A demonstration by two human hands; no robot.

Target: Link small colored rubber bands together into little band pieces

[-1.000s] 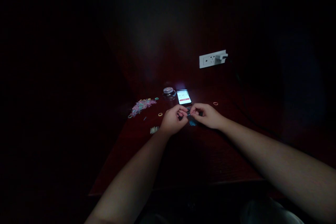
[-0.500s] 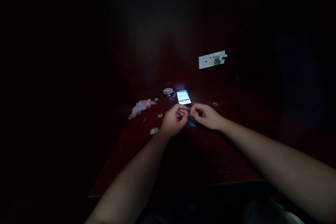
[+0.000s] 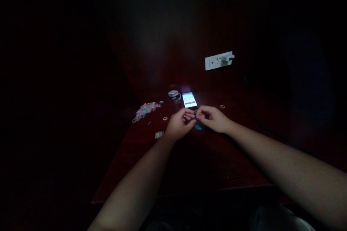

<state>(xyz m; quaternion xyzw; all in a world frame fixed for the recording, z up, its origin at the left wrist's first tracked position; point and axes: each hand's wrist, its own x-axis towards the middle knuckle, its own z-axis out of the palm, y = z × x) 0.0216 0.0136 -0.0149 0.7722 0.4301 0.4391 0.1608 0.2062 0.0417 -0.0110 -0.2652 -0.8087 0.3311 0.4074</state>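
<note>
1. At the far left of the dark red table [image 3: 214, 158], a loose pile of pink, purple and green bands [image 3: 146, 111] spreads out.
2. Just in front of it lies a small dark strip [image 3: 149, 122].
3. Nearer the person, a pale bundle of bands [image 3: 158, 135] lies beside the left wrist.
4. A single yellow band [image 3: 165, 118] lies between the pile and the left hand.
5. Farther back stands a lidded clear jar [image 3: 174, 96].
6. The left hand [image 3: 181, 124] is half curled, thumb and fingertips turned toward the other hand.
7. Behind the hands, a phone [image 3: 189, 100] lies with its screen lit.
8. The blue bundle of bands [image 3: 198, 127] lies on the table, below the gap between the hands.
9. The right hand [image 3: 213, 119] brings thumb and forefinger together; in this dim light I cannot tell whether either hand grips something small.
10. On the wall behind, a white socket [image 3: 214, 62] has a plug [image 3: 227, 58] in it.
11. A pinkish-orange band [image 3: 222, 107] lies beyond the right hand.
</note>
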